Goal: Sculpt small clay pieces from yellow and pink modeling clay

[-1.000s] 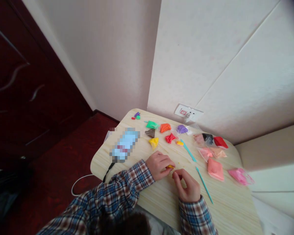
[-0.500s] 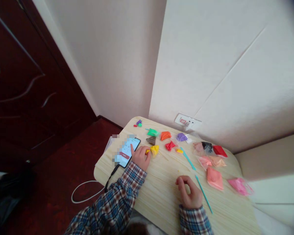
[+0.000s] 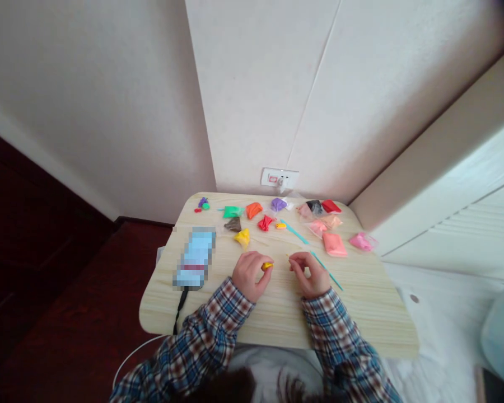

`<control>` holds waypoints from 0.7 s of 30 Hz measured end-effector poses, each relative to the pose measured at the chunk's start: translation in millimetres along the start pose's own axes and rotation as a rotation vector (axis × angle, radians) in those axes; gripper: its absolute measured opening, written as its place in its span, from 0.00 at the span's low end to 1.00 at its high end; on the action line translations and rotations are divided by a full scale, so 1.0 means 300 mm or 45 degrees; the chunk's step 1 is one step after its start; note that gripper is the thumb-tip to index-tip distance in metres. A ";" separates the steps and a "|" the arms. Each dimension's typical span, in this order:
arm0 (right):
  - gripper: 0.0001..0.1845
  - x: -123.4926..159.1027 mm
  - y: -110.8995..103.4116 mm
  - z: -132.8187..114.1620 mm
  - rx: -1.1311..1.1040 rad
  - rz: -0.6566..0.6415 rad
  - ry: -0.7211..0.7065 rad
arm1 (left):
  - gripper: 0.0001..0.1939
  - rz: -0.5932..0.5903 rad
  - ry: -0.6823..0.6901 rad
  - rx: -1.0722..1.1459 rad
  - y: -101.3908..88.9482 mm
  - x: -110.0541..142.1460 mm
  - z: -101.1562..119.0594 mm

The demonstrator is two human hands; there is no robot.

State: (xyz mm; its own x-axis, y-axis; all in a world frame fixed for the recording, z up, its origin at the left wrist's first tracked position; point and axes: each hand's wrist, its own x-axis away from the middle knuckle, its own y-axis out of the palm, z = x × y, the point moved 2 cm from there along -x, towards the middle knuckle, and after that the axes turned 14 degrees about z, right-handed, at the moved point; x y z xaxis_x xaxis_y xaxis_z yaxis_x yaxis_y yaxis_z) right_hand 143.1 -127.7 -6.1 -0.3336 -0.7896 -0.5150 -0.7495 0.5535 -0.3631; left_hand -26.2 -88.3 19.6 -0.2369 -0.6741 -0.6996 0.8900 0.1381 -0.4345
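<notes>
My left hand point(image 3: 251, 275) is closed, thumb and fingers pinching a small piece of yellow modelling clay point(image 3: 267, 266) above the table. My right hand point(image 3: 309, 275) is level with it, a short way to the right, its thumb and forefinger pressed together. A tiny yellow speck shows by those fingertips, but whether they hold anything is hard to see. Beyond my left hand lies a packet of yellow clay point(image 3: 242, 238). A thin turquoise tool point(image 3: 331, 275) rests beside my right hand, and a second turquoise tool point(image 3: 294, 232) lies farther back, near a small yellow shaped piece point(image 3: 281, 225).
A phone point(image 3: 195, 257) with a black cable lies on the left of the wooden table point(image 3: 273, 324). Packets of red point(image 3: 265, 223), green point(image 3: 232, 212), orange, purple and pink clay point(image 3: 335, 244) spread across the back. Small clay shapes point(image 3: 204, 204) sit at the far left corner.
My left hand has come away from the yellow packet, toward the middle, with the yellow piece. My right hand's fingers have moved into a pinch nearby. The view has turned right.
</notes>
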 end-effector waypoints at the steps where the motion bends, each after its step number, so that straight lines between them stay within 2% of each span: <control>1: 0.16 0.001 -0.002 0.003 0.003 -0.005 -0.004 | 0.11 -0.012 -0.004 0.002 0.001 0.004 0.002; 16: 0.13 -0.015 -0.024 0.054 0.232 -0.019 -0.015 | 0.11 -0.102 -0.030 -0.056 0.032 0.015 -0.019; 21: 0.12 -0.021 -0.021 0.065 0.281 -0.023 -0.099 | 0.11 -0.116 -0.061 -0.080 0.033 0.018 -0.030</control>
State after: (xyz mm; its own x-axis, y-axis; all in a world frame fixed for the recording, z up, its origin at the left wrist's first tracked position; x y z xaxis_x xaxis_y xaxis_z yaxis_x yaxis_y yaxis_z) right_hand 161.0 -121.0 -15.7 -0.2700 -0.7820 -0.5618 -0.6090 0.5906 -0.5294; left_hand -22.2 -83.8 6.4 -0.2954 -0.7197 -0.6283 0.8393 0.1187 -0.5305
